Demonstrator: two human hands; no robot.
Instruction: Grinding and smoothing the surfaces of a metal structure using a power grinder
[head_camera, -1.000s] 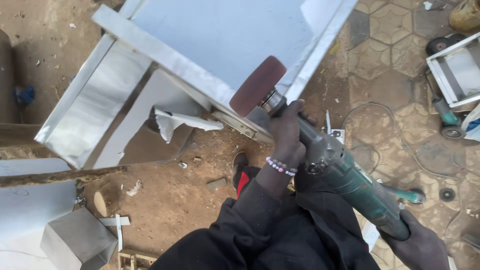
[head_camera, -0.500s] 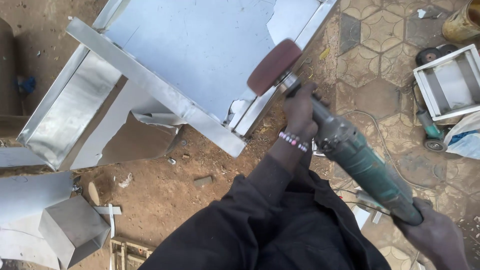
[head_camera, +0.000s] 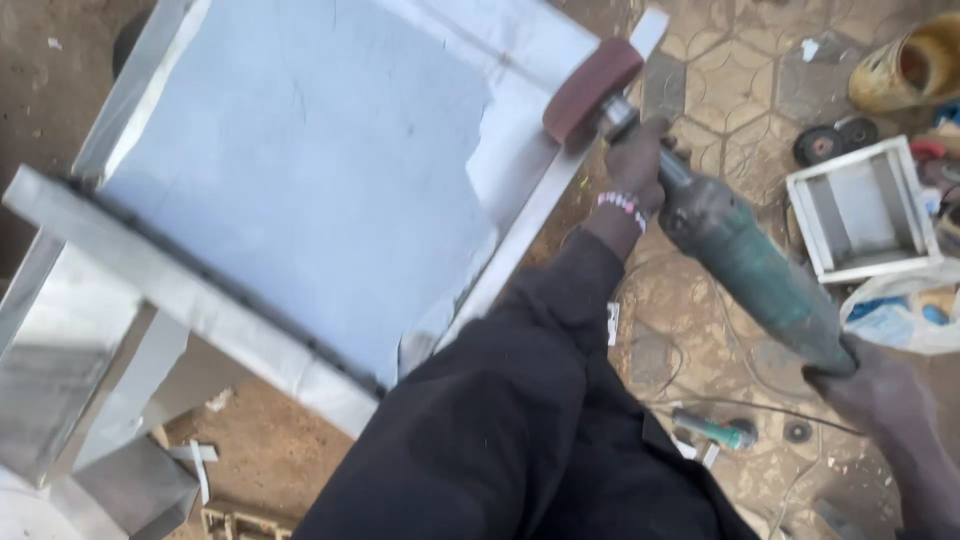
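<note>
left hand (head_camera: 640, 165), right hand (head_camera: 880, 385) grip grinder (head_camera: 745, 260) | frame (head_camera: 530, 215) under wheel

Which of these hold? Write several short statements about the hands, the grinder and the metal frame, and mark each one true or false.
1. The left hand grips the green grinder near its head. True.
2. The right hand hangs free of the tool. False: it holds the rear end.
3. The reddish drum wheel sits at the edge of the sheet-metal frame. True.
4. A small open metal box stands on the frame. False: it lies on the paved ground.
</note>
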